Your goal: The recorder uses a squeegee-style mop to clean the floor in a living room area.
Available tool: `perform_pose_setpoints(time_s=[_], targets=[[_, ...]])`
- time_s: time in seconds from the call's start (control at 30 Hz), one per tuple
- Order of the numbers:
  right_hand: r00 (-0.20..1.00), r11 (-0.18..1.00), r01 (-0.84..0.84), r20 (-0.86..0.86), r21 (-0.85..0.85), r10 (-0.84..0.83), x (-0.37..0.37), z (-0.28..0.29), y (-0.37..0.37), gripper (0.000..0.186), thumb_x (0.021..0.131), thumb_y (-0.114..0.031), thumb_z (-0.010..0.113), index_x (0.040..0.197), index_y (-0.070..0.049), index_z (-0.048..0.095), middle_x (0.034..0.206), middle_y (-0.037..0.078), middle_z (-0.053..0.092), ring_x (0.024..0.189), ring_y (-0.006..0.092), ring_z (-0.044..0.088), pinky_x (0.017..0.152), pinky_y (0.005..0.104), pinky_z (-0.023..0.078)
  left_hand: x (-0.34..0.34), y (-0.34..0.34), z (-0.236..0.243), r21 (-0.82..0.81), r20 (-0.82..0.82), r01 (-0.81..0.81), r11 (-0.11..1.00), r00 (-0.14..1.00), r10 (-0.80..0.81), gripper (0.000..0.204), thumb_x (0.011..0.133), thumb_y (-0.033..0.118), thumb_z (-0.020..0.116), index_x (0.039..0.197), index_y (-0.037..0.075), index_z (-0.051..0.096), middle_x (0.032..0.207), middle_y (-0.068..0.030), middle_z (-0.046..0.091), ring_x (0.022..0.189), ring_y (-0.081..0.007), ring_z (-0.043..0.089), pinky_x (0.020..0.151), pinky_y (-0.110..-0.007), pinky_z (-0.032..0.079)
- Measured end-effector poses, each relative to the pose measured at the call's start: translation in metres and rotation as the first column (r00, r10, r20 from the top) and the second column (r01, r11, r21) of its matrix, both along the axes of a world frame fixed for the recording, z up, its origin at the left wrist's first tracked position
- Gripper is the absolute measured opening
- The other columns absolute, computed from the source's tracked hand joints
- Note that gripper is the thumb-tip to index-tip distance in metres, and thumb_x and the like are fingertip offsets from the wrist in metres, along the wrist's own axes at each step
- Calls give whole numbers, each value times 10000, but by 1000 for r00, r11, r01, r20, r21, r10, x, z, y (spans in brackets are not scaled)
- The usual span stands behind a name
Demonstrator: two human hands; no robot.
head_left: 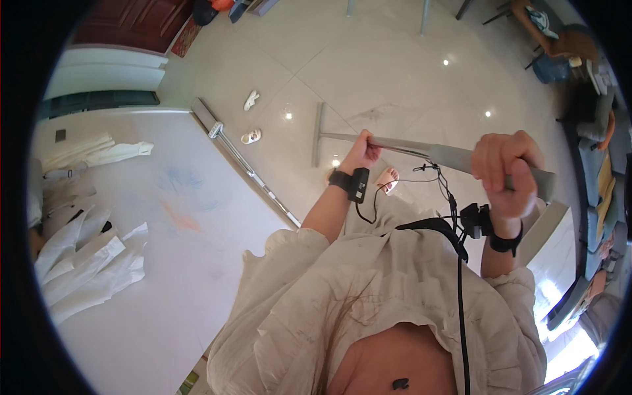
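1. Head view: the person is holding a long grey floor squeegee [395, 143] with both hands. Its pole is running from the right hand down and away to the flat blade head [318, 133] on the shiny tile floor [395, 66].
2. The right hand [505, 172] is clenching the thick top end (close to the chest).
3. The left hand [363, 150] is gripping lower on the pole, so it is nearer the blade.
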State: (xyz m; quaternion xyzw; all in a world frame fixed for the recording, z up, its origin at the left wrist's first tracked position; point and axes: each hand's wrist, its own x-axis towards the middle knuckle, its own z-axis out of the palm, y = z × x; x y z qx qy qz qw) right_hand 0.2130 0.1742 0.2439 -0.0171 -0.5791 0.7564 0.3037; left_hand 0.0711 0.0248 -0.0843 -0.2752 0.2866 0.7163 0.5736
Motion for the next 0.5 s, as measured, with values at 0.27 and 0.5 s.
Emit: perform_pose_setpoints(time_s=[0.27, 0.5], targets=[[990, 976, 133, 29, 175, -140, 44, 47, 19, 335, 914, -297, 492, 687, -87, 365, 496, -16, 407, 445, 85, 372, 429, 241, 322, 52, 58, 39, 75, 90, 116, 990, 988, -123, 205, 853, 184, 556, 684, 95, 481, 606, -9, 541, 518, -125, 562, 523, -235, 544], [997, 974, 72, -40, 214, -64, 51, 46, 42, 269, 881, -259, 454, 678, -120, 346, 483, -49, 415, 420, 76, 400, 421, 211, 338, 29, 59, 63, 56, 113, 194, 979, 973, -200, 149, 821, 125, 580, 729, 51, 489, 676, -42, 561, 595, -158, 594, 603, -264, 562]])
